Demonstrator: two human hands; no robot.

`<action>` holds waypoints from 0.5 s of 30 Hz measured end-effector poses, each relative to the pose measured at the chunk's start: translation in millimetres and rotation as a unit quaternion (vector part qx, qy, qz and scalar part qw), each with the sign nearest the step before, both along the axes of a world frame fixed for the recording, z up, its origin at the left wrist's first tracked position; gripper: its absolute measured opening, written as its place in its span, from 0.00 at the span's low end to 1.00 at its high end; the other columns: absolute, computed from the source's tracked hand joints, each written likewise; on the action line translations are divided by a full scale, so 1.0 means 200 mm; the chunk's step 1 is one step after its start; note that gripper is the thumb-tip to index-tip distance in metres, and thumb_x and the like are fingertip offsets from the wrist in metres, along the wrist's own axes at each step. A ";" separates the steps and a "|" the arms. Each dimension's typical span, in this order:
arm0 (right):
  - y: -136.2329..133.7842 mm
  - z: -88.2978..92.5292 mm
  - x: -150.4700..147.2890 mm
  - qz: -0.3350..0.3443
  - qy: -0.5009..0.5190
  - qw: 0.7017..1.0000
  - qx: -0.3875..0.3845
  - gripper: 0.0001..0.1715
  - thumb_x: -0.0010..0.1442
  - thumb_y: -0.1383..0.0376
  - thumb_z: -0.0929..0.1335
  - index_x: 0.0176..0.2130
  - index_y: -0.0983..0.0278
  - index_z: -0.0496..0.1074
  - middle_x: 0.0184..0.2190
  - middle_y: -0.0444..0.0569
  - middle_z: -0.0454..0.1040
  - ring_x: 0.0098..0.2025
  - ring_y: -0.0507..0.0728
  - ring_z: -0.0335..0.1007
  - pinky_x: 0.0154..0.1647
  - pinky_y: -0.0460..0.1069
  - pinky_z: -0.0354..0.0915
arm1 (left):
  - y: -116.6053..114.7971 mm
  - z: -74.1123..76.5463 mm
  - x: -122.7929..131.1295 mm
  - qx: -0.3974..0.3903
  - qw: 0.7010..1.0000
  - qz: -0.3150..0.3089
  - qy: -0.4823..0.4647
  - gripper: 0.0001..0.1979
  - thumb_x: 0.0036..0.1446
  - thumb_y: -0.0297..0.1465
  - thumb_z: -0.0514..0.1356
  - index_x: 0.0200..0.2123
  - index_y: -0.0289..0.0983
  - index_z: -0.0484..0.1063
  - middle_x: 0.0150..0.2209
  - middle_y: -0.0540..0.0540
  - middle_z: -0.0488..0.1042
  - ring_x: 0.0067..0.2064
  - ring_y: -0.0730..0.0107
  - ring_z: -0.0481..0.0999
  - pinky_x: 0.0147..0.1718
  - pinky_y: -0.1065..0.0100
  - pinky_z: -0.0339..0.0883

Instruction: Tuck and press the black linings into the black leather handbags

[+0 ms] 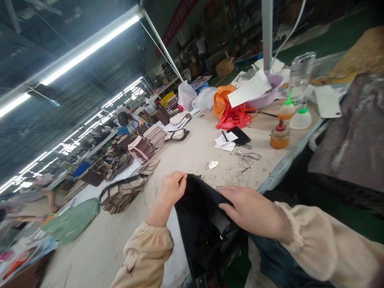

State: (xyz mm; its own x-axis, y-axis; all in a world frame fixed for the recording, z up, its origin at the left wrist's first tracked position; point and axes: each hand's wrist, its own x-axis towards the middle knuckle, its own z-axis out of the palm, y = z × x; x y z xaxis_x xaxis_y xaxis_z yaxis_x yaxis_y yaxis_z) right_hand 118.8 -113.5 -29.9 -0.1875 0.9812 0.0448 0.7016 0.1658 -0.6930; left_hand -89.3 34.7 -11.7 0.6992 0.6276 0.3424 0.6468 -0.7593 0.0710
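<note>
A black piece of material (204, 224) hangs between my hands at the near edge of the table. My left hand (174, 187) pinches its upper left corner, thumb against the curled fingers. On the right, my right hand (250, 210) grips the upper edge, with the fingers behind it and the thumb on the near side. A small shiny spot shows low on the black piece. Beyond it on the table lie metal scissors (250, 156) and a small whitish piece (213, 164).
Stacked cut pieces (123, 195) and a green bag (73, 220) lie left. Farther back are a red bag (234, 117), a purple basin (265, 96), a black pouch (240, 136) and bottles (279, 136). A person (132, 120) sits at the far left.
</note>
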 end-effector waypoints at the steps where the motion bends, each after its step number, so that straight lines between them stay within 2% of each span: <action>1: 0.00 -0.01 0.00 -0.008 -0.005 1.000 -0.001 0.16 0.60 0.64 0.60 0.44 0.64 0.71 0.40 0.53 0.75 0.43 0.58 0.70 0.46 0.49 0.60 | 0.00 0.00 0.00 0.000 1.000 0.000 0.002 0.09 0.56 0.27 0.53 0.30 0.36 0.73 0.29 0.44 0.77 0.32 0.68 0.74 0.34 0.68 0.67; 7: -0.01 -0.04 0.00 -0.023 -0.018 1.000 0.004 0.16 0.60 0.65 0.59 0.46 0.63 0.69 0.40 0.53 0.74 0.43 0.58 0.71 0.45 0.50 0.62 | 0.00 0.01 0.02 -0.004 1.000 0.002 -0.002 0.08 0.52 0.24 0.53 0.28 0.36 0.72 0.29 0.46 0.76 0.32 0.70 0.75 0.34 0.70 0.67; 15: 0.00 -0.05 0.01 -0.024 -0.007 1.000 -0.003 0.17 0.60 0.65 0.59 0.46 0.64 0.69 0.42 0.54 0.74 0.44 0.58 0.71 0.47 0.49 0.61 | 0.00 0.01 0.01 -0.020 1.000 -0.003 -0.016 0.10 0.52 0.22 0.51 0.28 0.36 0.71 0.27 0.48 0.75 0.31 0.72 0.74 0.33 0.71 0.67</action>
State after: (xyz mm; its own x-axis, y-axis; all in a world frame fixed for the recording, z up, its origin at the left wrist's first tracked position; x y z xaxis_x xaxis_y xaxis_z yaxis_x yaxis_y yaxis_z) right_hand 120.4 -114.3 -38.9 -0.1410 0.9893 0.0372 0.7177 0.1280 -0.6845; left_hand -88.2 34.8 -9.5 0.6926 0.6364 0.3396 0.6388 -0.7598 0.1211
